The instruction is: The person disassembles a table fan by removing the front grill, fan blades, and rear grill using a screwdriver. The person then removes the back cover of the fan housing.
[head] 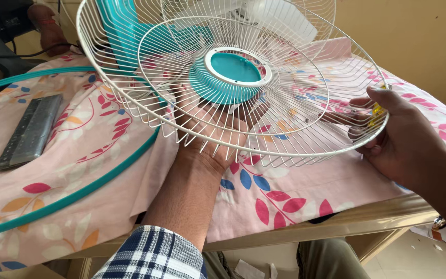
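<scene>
At far left a dark remote control (29,132) lies on the pink flowered cloth (109,155) covering the table, inside the curve of a teal hoop (86,188). The left hand (210,137) reaches up under the white wire fan guard (181,108), palm and spread fingers flat against the underside near its teal centre hub (231,72). The guard is held tilted above the cloth. At its right rim the right hand (398,137) is closed on the wire edge; something small and yellow (377,111) shows by the fingers, possibly a clip. 1 more fan part (280,15) stands behind.
</scene>
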